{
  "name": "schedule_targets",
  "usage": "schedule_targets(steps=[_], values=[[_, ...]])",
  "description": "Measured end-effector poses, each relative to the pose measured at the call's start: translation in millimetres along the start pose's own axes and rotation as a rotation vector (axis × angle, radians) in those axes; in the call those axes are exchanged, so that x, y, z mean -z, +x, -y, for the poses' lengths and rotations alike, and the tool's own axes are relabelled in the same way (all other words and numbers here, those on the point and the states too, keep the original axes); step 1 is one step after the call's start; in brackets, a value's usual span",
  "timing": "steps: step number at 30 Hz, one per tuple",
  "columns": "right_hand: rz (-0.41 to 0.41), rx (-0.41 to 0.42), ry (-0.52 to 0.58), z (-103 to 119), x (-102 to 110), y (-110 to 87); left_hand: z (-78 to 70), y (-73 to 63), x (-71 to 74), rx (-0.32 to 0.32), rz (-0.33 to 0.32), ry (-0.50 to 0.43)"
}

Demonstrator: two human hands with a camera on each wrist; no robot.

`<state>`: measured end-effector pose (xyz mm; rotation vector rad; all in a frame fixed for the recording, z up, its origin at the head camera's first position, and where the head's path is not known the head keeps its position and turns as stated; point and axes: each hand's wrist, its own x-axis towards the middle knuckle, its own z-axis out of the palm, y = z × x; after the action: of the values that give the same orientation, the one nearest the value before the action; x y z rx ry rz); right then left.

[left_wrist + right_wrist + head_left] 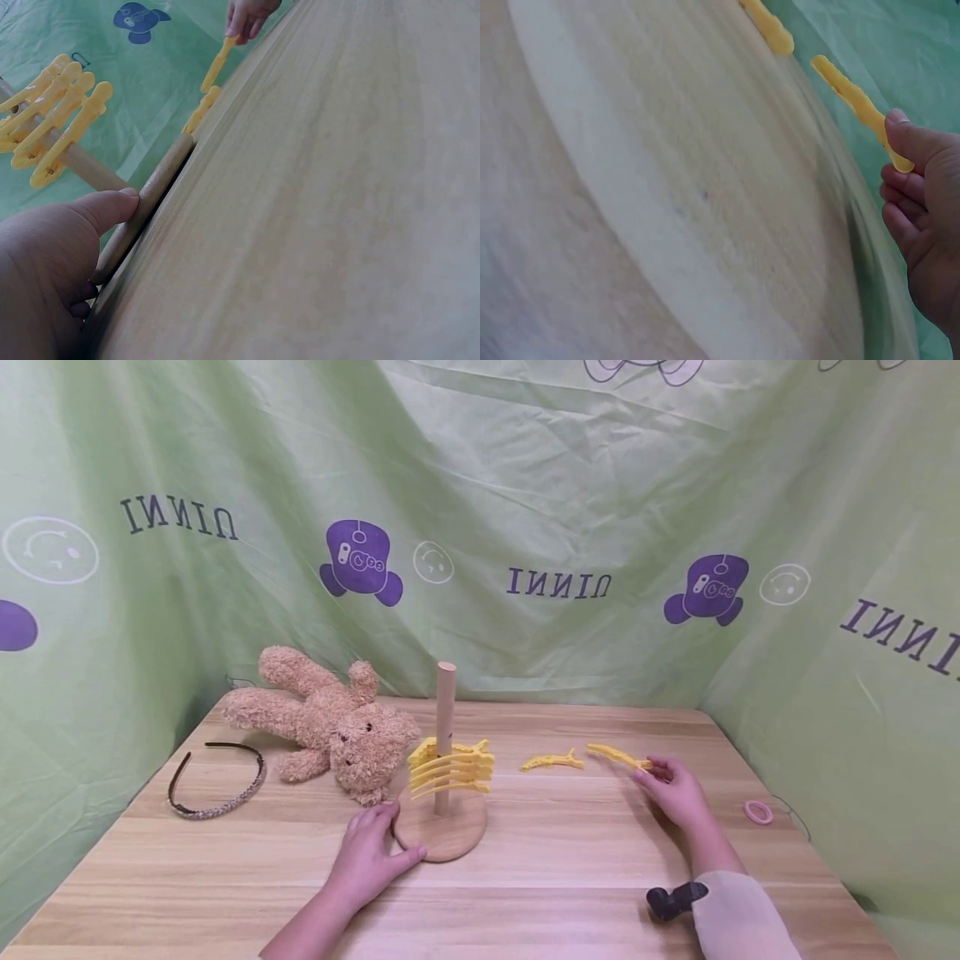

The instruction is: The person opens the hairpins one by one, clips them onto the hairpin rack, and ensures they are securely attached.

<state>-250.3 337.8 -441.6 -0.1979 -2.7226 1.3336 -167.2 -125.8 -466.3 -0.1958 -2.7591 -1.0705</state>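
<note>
The right hand (678,793) pinches one end of a yellow clip (617,756) at 3 o'clock from the stand (440,831). The left hand (367,852), fingers relaxed, rests against the stand's base at 9 o'clock. The wooden table (225,877) is backed by green cloth (525,485).
</note>
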Motion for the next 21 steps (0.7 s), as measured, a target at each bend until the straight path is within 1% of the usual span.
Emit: schedule_targets(steps=[3,5,13,21], values=[[-0.001,0.018,0.06,10,-2,-1.2,0.4,0.3,-0.2,-0.001,-0.001,0.003],[-0.001,0.037,0.077,18,-3,-2.7,0.7,0.7,-0.5,-0.003,-0.002,0.006],[0.009,0.13,0.086,55,-10,-11.4,1.3,1.3,-0.8,-0.005,-0.01,0.011],[0.006,0.252,0.134,89,-20,-21.3,1.7,1.3,-1.3,-0.002,-0.003,0.011]])
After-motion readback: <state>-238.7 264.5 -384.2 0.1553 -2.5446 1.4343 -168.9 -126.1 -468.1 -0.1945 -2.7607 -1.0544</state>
